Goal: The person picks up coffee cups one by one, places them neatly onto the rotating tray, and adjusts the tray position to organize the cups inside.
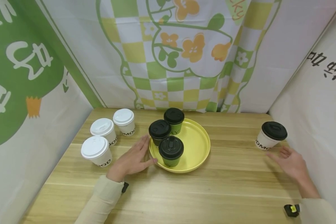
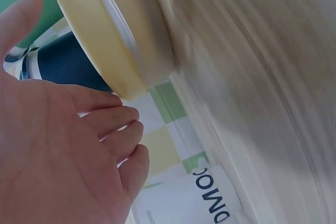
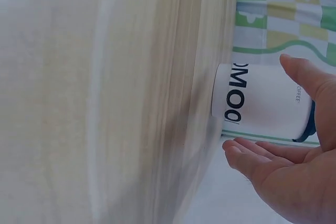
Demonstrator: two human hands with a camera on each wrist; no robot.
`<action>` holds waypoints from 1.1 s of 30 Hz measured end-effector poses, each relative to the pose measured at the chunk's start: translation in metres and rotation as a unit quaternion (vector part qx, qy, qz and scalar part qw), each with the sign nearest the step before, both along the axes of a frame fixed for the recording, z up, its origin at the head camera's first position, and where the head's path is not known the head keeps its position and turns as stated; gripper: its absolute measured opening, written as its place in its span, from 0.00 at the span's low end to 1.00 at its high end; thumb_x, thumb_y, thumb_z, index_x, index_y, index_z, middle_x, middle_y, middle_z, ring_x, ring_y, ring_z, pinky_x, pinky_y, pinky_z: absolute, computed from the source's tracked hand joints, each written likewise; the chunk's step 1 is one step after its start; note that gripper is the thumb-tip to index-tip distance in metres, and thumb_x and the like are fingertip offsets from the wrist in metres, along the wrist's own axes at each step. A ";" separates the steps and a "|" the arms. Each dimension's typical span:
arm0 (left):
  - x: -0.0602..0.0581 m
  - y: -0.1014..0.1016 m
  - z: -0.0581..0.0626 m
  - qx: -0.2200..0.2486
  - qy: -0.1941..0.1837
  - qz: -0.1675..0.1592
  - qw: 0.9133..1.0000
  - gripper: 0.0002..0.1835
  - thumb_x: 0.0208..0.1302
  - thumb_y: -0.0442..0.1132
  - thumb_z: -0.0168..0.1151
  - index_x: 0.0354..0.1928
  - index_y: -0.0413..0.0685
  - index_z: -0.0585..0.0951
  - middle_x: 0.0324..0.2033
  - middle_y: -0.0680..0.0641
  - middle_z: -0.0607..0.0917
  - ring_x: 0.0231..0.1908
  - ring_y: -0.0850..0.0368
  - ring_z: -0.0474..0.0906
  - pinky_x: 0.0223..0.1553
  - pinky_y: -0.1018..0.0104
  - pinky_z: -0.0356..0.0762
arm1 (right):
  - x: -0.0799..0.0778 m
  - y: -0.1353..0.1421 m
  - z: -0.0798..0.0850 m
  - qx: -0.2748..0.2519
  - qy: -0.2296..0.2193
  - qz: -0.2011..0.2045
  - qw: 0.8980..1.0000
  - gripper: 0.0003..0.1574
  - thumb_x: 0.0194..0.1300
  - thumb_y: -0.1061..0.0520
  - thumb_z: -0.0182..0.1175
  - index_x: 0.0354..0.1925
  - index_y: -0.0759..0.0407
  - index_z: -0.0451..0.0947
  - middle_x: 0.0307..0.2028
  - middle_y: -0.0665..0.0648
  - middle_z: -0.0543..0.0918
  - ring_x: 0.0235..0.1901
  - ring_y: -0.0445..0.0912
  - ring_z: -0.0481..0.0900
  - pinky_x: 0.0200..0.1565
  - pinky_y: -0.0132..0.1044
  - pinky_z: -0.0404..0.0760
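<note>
My left hand lies at the left rim of a round yellow tray, fingers extended; in the left wrist view its fingertips sit at the edge. On the tray's left side stand a black paper cup and two green cups, one behind and one in front, all with black lids. My right hand is spread beside a white paper cup with a black lid on the right. In the right wrist view, thumb and fingers flank this cup without visibly closing on it.
Left of the tray stand three white cups with white lids, one at the back, one in the middle and one in front. The wooden table is bounded by a patterned curtain behind and cloth at both sides.
</note>
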State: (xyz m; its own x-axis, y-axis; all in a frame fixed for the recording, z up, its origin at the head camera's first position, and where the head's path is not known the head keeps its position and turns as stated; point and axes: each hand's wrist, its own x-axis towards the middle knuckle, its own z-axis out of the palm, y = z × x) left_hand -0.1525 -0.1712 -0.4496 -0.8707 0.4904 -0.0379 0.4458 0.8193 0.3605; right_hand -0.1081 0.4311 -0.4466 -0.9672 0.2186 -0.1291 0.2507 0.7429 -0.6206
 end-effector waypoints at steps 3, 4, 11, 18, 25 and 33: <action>0.001 0.002 0.000 0.006 0.000 -0.002 1.000 0.57 0.74 0.70 0.54 0.84 0.36 0.45 0.85 0.34 0.46 0.84 0.36 0.45 0.84 0.41 0.53 | -0.004 0.001 0.001 -0.013 -0.005 -0.004 1.000 0.70 0.73 0.29 0.58 0.80 0.80 0.40 0.73 0.88 0.56 0.70 0.82 0.63 0.68 0.75 0.68; 0.000 0.003 -0.001 0.006 0.001 -0.003 1.000 0.57 0.74 0.70 0.54 0.84 0.36 0.45 0.85 0.34 0.46 0.85 0.37 0.44 0.84 0.41 0.53 | -0.006 0.002 0.001 -0.015 -0.006 -0.005 1.000 0.70 0.74 0.29 0.58 0.80 0.79 0.40 0.74 0.88 0.56 0.71 0.82 0.62 0.68 0.75 0.68; -0.001 0.005 -0.001 -0.002 -0.002 -0.003 1.000 0.56 0.75 0.67 0.55 0.84 0.35 0.43 0.85 0.34 0.44 0.85 0.38 0.42 0.85 0.43 0.50 | -0.017 0.000 -0.004 -0.039 0.003 -0.008 0.999 0.69 0.73 0.30 0.59 0.83 0.73 0.38 0.76 0.86 0.53 0.73 0.82 0.59 0.69 0.76 0.66; -0.001 0.005 0.002 -0.005 0.007 -0.011 1.000 0.51 0.78 0.61 0.53 0.83 0.32 0.44 0.84 0.34 0.43 0.84 0.35 0.44 0.85 0.42 0.50 | -0.026 0.002 -0.007 -0.041 0.022 -0.001 0.999 0.63 0.73 0.31 0.60 0.84 0.66 0.45 0.77 0.82 0.56 0.72 0.81 0.62 0.67 0.76 0.68; 0.000 0.002 0.003 -0.009 0.011 -0.005 1.000 0.45 0.81 0.56 0.49 0.83 0.31 0.46 0.84 0.32 0.45 0.84 0.34 0.45 0.84 0.41 0.50 | -0.031 0.002 -0.009 -0.034 0.029 -0.011 0.999 0.61 0.72 0.30 0.61 0.80 0.70 0.55 0.75 0.82 0.63 0.71 0.79 0.66 0.66 0.75 0.71; 0.002 0.004 0.001 -0.006 0.000 0.002 1.000 0.50 0.79 0.63 0.50 0.83 0.32 0.46 0.84 0.32 0.46 0.85 0.36 0.43 0.85 0.43 0.50 | -0.039 0.000 -0.013 -0.021 0.046 -0.023 0.998 0.57 0.71 0.29 0.62 0.75 0.70 0.63 0.70 0.81 0.71 0.67 0.76 0.71 0.59 0.68 0.78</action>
State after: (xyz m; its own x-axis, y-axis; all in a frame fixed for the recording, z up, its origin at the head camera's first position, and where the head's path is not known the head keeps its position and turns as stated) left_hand -0.1506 -0.1673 -0.4483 -0.8723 0.4870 -0.0442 0.4428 0.8250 0.3512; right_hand -0.1476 0.4312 -0.4591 -0.9644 0.2598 -0.0501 0.2247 0.7043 -0.6734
